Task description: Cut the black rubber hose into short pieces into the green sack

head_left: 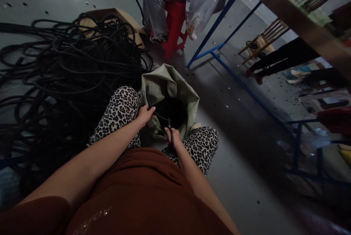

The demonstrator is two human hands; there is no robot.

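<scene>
Between my knees stands an open woven sack (188, 87), its inside dark and its contents hard to make out. My left hand (145, 114) is closed around a length of black rubber cord (148, 96) over the sack's left rim. One end of the cord sticks up, and the other side runs right across the opening. My right hand (174, 137) grips a pair of scissors (171, 134) by its black handles at the near rim. The metal tips point away from me, close to the cord; whether they touch it I cannot tell.
A large tangled heap of black cord (68, 63) covers the floor on my left, partly over a cardboard box (124, 17). Ahead, a person in grey trousers sits on a red stool (175, 23). A blue-legged table (219, 23) stands to the right.
</scene>
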